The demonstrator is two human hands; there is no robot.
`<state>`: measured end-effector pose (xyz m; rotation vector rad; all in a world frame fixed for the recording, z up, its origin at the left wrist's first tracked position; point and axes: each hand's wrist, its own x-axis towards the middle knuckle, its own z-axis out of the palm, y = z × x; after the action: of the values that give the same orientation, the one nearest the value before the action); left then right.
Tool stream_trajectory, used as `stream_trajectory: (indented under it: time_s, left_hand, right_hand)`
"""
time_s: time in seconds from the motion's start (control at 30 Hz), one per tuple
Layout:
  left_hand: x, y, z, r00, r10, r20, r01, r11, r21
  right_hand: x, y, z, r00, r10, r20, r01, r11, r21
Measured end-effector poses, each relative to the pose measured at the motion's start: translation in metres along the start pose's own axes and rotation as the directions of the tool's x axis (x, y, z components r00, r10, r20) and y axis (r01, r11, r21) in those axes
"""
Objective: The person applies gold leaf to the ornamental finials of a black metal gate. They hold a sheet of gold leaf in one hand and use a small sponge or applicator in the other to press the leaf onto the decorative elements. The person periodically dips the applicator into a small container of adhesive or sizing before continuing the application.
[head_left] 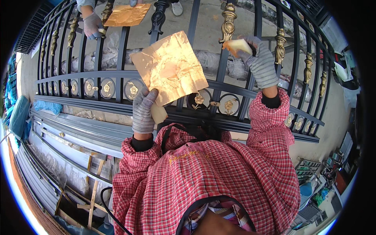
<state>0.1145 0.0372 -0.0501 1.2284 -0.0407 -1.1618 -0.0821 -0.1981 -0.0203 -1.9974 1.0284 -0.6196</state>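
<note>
My left hand (pixel 144 111), in a grey knit glove, grips the lower corner of a square sheet (pixel 184 66) smeared with shiny gold paint. A cream piece of foam (pixel 158 114) sits beside that hand, below the sheet; whether my fingers hold it too, I cannot tell. In my gloved right hand (pixel 261 64) is a pale sponge (pixel 239 46), its near end stained orange-gold. The sponge is close to a gold ornamental collar (pixel 228 23) on a bar of the dark metal railing (pixel 223 64); contact cannot be made out.
At the upper left, another person's gloved hand (pixel 93 25) is by a railing bar, next to a second gold sheet (pixel 127 15). Metal profiles (pixel 84 127) lie stacked at the left. Gold flower rosettes (pixel 199 98) run along the lower rail. Assorted items (pixel 317 192) stand at the lower right.
</note>
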Motion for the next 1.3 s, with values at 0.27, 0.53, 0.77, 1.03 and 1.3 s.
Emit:
stream_trajectory:
  time_s: [0.27,0.53,0.77,1.03,1.3]
  left_hand:
    - [-0.007,0.002,-0.013,0.992,0.012,0.125,-0.006,0.999,-0.045]
    - [-0.027,0.006,-0.029,0.982,0.031,0.186,-0.031,1.0,-0.003]
    - [-0.032,0.006,-0.045,0.975,0.036,0.218,-0.03,0.999,-0.03]
    - [-0.029,0.015,-0.047,0.986,0.08,0.147,-0.074,0.996,-0.043]
    - [-0.005,0.054,-0.07,0.992,0.102,0.078,-0.104,0.994,0.017]
  right_hand:
    - [-0.034,-0.084,0.055,0.943,-0.23,0.241,0.258,0.962,-0.094]
    - [-0.055,-0.106,0.092,0.929,-0.304,0.21,0.368,0.808,-0.46]
    - [-0.073,-0.122,0.091,0.817,-0.53,0.225,0.575,0.735,-0.358]
    - [-0.053,-0.108,0.081,0.78,-0.529,0.335,0.612,0.758,-0.228]
    - [0.009,0.021,0.094,0.974,0.155,-0.166,-0.091,0.937,0.338]
